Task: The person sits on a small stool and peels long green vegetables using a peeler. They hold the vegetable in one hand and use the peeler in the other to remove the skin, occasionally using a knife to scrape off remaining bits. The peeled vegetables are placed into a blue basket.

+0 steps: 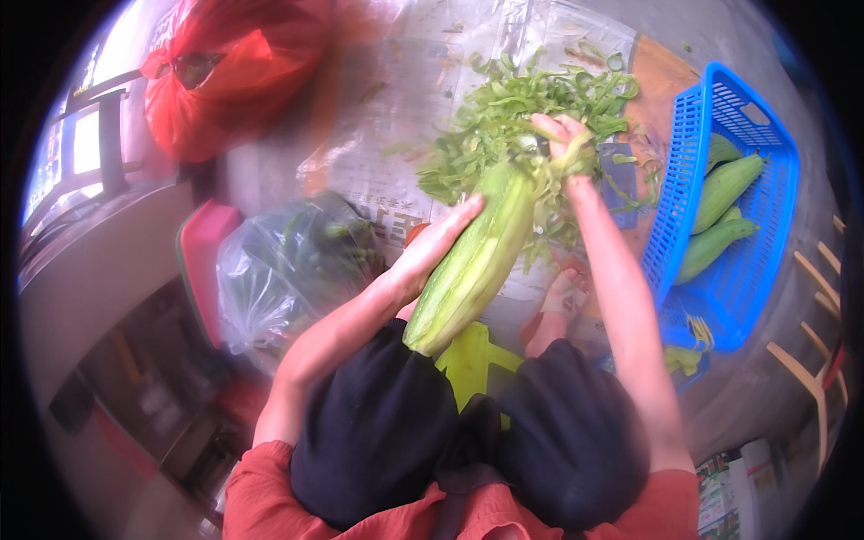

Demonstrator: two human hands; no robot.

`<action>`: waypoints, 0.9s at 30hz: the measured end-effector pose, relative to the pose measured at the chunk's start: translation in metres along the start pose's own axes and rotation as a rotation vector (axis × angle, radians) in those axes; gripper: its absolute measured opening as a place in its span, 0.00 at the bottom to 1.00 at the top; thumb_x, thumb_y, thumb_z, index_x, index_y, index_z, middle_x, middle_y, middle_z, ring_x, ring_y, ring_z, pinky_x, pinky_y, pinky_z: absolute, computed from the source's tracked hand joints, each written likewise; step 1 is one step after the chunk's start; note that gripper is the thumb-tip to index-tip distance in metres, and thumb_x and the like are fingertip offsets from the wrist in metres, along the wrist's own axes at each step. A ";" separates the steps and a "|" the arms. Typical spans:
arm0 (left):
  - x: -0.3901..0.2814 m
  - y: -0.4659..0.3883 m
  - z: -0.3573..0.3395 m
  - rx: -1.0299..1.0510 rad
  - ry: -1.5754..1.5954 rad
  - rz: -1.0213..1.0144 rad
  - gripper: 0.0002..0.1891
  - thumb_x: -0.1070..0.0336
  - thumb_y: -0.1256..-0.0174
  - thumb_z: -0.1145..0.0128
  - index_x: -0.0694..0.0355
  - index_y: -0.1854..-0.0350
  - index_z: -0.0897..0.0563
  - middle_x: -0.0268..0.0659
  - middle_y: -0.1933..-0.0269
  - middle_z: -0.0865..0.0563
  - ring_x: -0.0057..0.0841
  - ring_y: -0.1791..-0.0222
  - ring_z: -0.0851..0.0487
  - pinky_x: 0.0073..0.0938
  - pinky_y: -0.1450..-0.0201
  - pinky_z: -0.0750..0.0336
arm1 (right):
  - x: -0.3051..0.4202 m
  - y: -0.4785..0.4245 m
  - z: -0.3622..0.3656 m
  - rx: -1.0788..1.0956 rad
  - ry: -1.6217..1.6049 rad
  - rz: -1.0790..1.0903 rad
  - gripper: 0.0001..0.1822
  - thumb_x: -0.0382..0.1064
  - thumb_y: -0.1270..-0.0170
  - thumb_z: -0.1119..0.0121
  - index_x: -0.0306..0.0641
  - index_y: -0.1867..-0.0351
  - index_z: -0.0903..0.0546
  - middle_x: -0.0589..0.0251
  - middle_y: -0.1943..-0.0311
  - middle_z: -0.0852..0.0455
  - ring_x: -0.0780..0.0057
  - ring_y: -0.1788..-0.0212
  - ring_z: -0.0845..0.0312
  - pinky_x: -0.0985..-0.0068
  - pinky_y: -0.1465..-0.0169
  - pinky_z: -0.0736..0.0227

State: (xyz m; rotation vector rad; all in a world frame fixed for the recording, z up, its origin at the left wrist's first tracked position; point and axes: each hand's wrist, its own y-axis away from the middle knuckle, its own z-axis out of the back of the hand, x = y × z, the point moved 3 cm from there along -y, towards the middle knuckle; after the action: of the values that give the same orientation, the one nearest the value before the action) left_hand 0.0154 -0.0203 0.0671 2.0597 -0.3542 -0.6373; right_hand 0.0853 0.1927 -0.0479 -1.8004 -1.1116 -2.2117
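Observation:
A large green gourd (472, 263), partly peeled in pale lengthwise strips, slants from the knees up towards the peelings. My left hand (442, 236) grips it along its left side, the thumb on top. At its far end, my right hand (567, 138) is closed around something with strips of peel hanging over it; the held thing is mostly hidden, so I cannot tell what it is. Beyond and around the right hand, a heap of curled green peelings (499, 108) lies on printed sheeting (405, 128).
On the right, a blue plastic basket (749, 304) stands tilted with several green gourds (729, 189). To the left are a clear plastic bag (297, 263) of green vegetables, a pink tub (206, 250) and a tied red plastic bag (236, 88). A yellow-green plastic object (469, 361) shows between the knees.

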 end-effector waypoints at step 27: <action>-0.001 -0.019 0.015 0.060 0.417 -0.042 0.32 0.37 0.30 0.54 0.58 0.36 0.27 0.45 0.48 0.17 0.37 0.55 0.15 0.39 0.53 0.19 | 0.040 0.059 -0.014 -0.089 -0.407 -0.134 0.13 0.41 0.42 0.36 0.36 0.68 0.27 0.66 0.79 0.22 0.77 0.80 0.22 0.77 0.79 0.27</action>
State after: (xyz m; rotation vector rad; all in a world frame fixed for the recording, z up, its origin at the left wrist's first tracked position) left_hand 0.0056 -0.0202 0.0445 2.1973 -0.0882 -0.2104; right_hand 0.0897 0.1560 0.0146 -2.3547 -1.2483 -2.0418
